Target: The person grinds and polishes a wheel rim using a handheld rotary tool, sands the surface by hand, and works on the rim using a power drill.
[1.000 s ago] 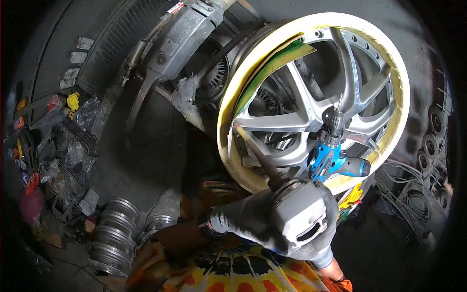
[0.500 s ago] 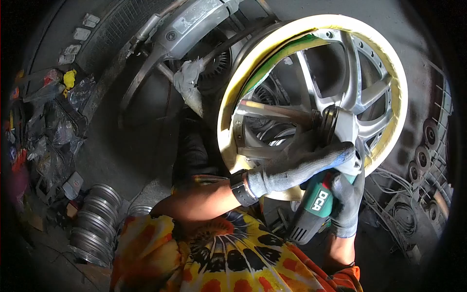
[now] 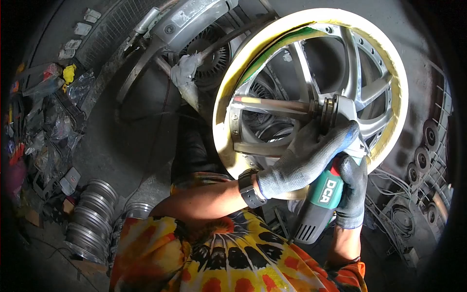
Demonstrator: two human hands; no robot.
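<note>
Both hands wear grey gloves. My left hand [image 3: 304, 163] is wrapped round the head end of a green and black power tool [image 3: 318, 207], its fingers partly hidden beneath. The tool's rear body is in the grip of my right hand [image 3: 351, 190]. A long rod with a red and yellow tip [image 3: 272, 105] reaches left from the tool's head, across the spokes of a silver wheel [image 3: 352, 73]. Yellow tape [image 3: 400, 92] covers the wheel's rim, and a green and yellow strip [image 3: 272, 56] lies along its upper left inside.
Stacked metal rings [image 3: 92, 221] stand on the floor at lower left. Plastic bags and scraps [image 3: 58, 121] lie at the far left. A grey metal frame [image 3: 187, 24] is at the top. Cables [image 3: 401, 214] and a rack with discs [image 3: 430, 134] are at the right.
The tool has turned from pointing up-left to lying with its rod across the wheel, and its green body now shows. The blue drill seen earlier on the wheel is no longer visible.
</note>
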